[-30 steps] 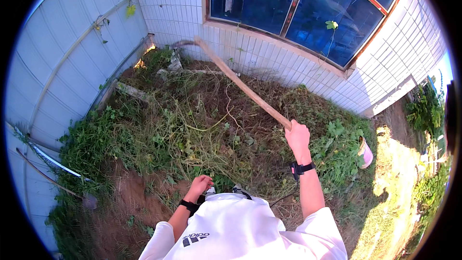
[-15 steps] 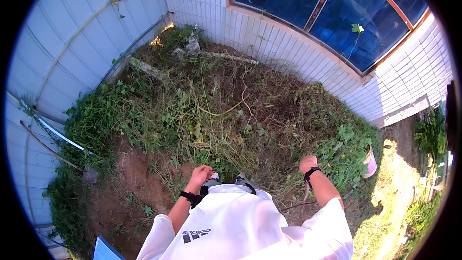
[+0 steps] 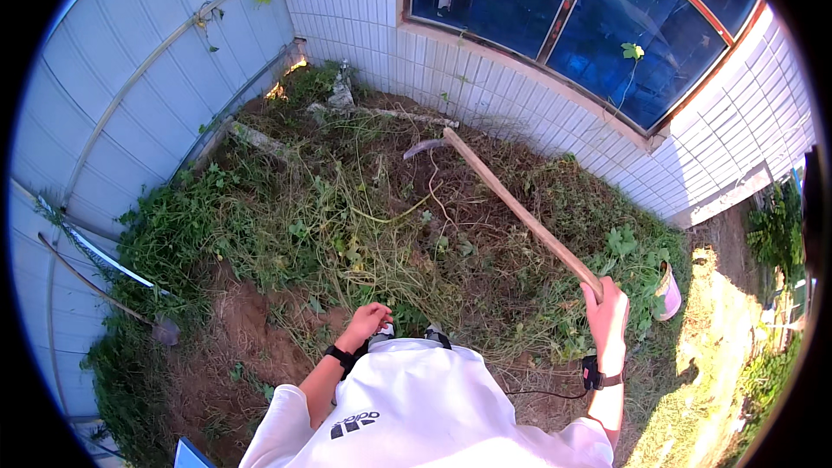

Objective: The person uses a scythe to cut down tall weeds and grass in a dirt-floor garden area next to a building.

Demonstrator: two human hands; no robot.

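My right hand [image 3: 606, 303] is closed around the lower end of a sickle's wooden handle [image 3: 529, 219]. The handle slants up and to the left, away from me. At its far end the sickle's curved grey blade [image 3: 423, 148] points left, over dry stems and pulled weeds. My left hand [image 3: 370, 321] is near my waist, loosely curled, with nothing visible in it. Cut or tangled green and brown weeds [image 3: 347, 243] cover the ground before me. Whether the blade touches them I cannot tell.
A white tiled wall [image 3: 364, 35] with a window [image 3: 641, 43] stands ahead; blue-white metal panels [image 3: 165, 52] rise on the left. A long-handled tool with a grey head [image 3: 165, 331] leans there. A pink bucket [image 3: 668, 295] lies among leaves at right. Bare soil [image 3: 251, 312] shows near left.
The sickle has come into view, raised out in front in my right hand, which has moved right. My left hand has shifted slightly to the right.
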